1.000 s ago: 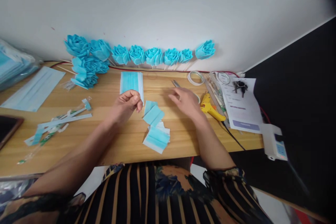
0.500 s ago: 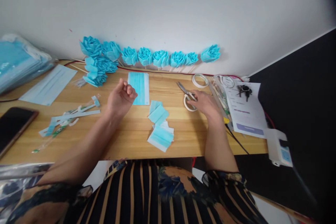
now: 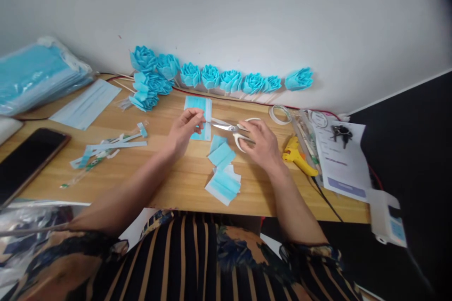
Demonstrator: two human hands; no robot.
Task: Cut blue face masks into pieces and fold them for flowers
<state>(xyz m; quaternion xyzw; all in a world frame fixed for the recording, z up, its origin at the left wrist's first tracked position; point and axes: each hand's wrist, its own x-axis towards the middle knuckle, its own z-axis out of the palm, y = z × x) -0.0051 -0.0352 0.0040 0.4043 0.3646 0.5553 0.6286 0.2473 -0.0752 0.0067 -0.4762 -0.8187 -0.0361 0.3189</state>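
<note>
Right hand (image 3: 260,143) wrapped around white scissors (image 3: 231,128), blades pointing left. Left hand (image 3: 183,128) pinching blue mask (image 3: 199,112), flat on desk (image 3: 169,178), near cut pieces (image 3: 223,174). Bare wood toward near edge.

Plain white wall (image 3: 226,14) fills the upper half, evenly lit, soft shadows only. Light wooden desk (image 3: 165,183) butts against its base, grain running left to right. Red cable (image 3: 226,95) runs along the joint of wall and desk. Toward 3 o'clock, a dark, near-black surface (image 3: 416,150) beyond the desk's end.
</note>
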